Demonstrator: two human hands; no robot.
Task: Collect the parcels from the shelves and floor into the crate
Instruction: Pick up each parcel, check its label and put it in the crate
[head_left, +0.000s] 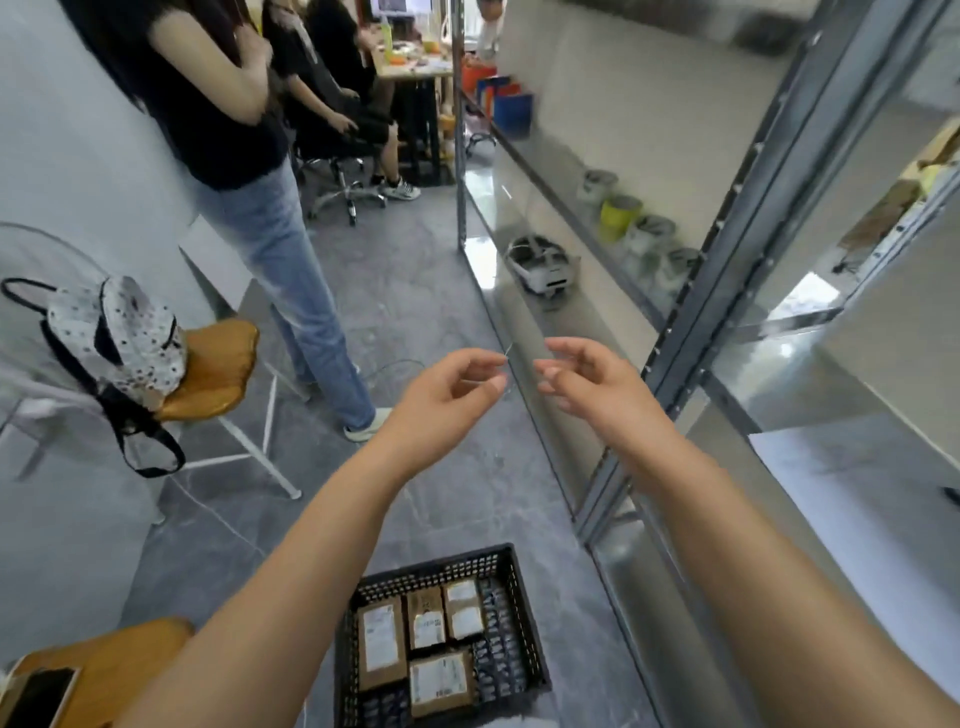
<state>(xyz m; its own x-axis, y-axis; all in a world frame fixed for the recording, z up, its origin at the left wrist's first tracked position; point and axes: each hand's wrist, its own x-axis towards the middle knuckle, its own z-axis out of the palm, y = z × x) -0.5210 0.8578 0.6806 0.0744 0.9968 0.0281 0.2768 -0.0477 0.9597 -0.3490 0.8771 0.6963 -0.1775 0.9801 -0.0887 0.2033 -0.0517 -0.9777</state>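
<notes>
A black plastic crate (441, 564) stands on the grey floor just below my forearms. Several brown parcels (382, 642) with white labels lie flat inside it. My left hand (441, 400) and my right hand (592, 384) are raised side by side above the floor, beside the edge of the metal shelves (691, 332). The fingers of both hands are loosely curled and apart, and no parcel is in either. A thin pale strand (506, 352) shows near my left fingertips. I see no parcel on the visible shelves or the floor.
A person in jeans (291, 291) stands to the left in the aisle, and others sit at a desk behind. An orange stool (223, 364) holds a spotted bag (124, 332). A phone (36, 696) lies at bottom left. The shelves hold a white headset (540, 265) and cups (621, 215).
</notes>
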